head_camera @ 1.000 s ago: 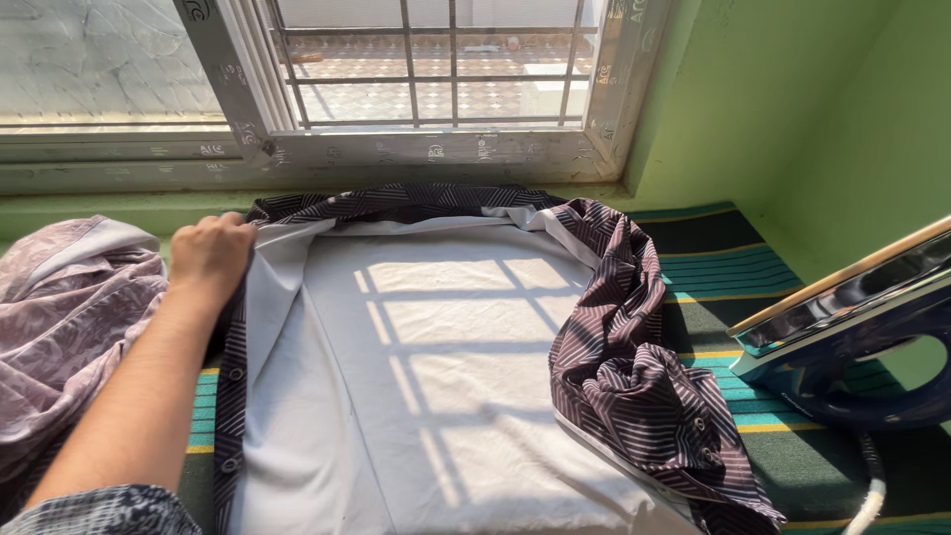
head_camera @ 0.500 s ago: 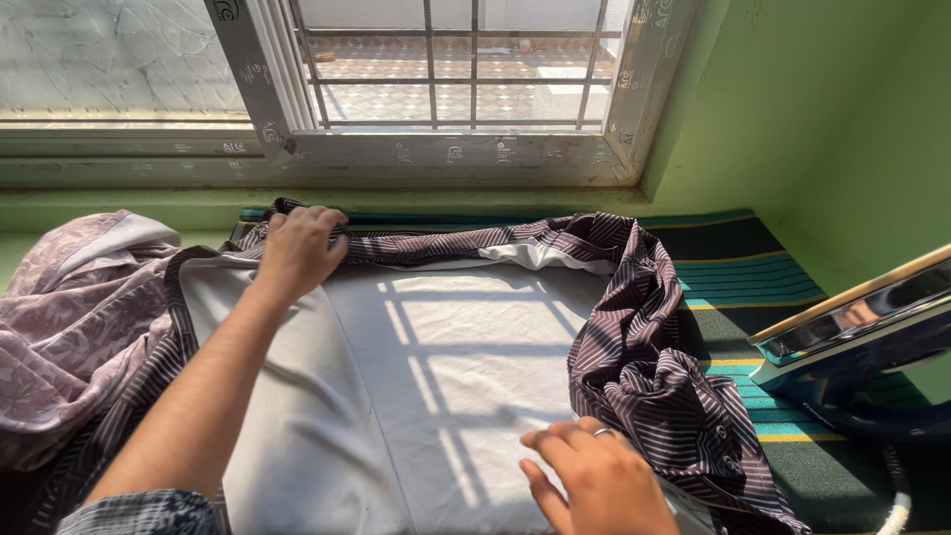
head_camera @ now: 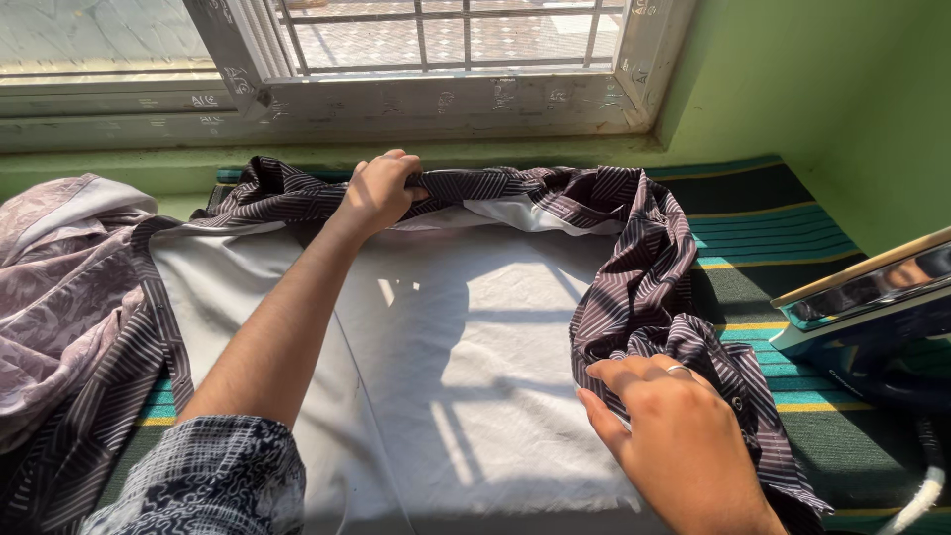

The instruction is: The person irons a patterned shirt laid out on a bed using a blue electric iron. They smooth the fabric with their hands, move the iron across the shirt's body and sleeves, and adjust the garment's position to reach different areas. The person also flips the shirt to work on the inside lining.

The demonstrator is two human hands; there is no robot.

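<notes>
Striped shirt (head_camera: pixel 634 258): inside out, pale lining up, on the striped mat (head_camera: pixel 773 238). Light, limp, crease-prone. Left hand (head_camera: pixel 378 190) clenched on collar edge; right hand (head_camera: pixel 674 436) flat, grip released, on bunched side.

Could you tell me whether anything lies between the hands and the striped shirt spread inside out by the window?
Nothing visible does. The left hand already grips the striped shirt at its bunched far edge, and the right hand rests on the crumpled folds at its right side. The iron stands apart to the right.
</notes>
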